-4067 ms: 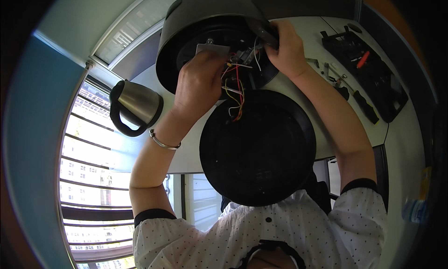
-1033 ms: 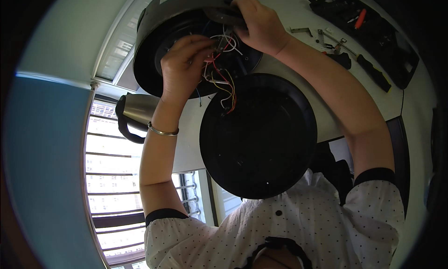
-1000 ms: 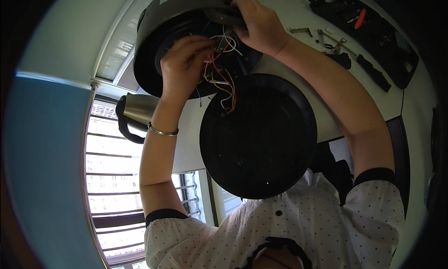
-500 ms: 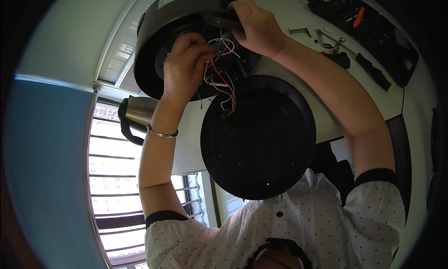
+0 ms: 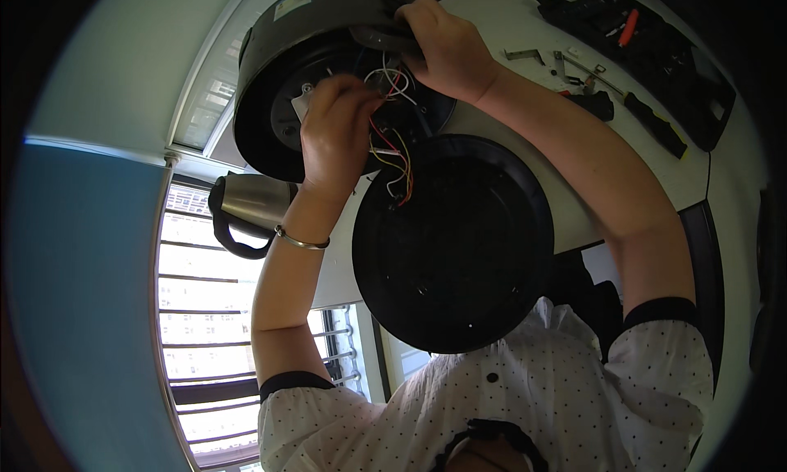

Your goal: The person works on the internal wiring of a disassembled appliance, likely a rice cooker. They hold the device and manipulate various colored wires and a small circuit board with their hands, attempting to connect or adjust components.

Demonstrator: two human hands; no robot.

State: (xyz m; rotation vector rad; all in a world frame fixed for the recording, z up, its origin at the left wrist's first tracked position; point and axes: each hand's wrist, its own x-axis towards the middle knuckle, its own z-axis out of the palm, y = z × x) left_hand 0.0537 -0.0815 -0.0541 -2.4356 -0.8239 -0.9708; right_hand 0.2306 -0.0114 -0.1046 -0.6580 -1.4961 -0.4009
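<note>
A black, round appliance housing (image 5: 328, 17) lies tipped on its side, its hollow underside facing me. Inside it, my left hand (image 5: 334, 132) pinches at a bundle of thin wires (image 5: 397, 87) in white, red and yellow; its fingertips are slightly blurred. My right hand (image 5: 451, 50) grips a dark projecting part at the housing's right rim, fingers wrapped partly out of sight. Those wires run down to a black round base cover (image 5: 455, 251), which leans between my forearms and my body. A light metal bracket (image 5: 302, 103) shows beside my left fingers.
To the left of the housing stands a steel kettle (image 5: 254, 201) with a black handle, near a barred window (image 5: 201, 300). On the pale table at right lie a screwdriver (image 5: 656, 126), small metal parts (image 5: 525, 56) and an open black tool case (image 5: 689, 87) with a red-handled tool.
My left hand has shifted right and slightly down, uncovering the metal bracket and more of the kettle. The right hand keeps its grip, and the housing has tilted slightly.
</note>
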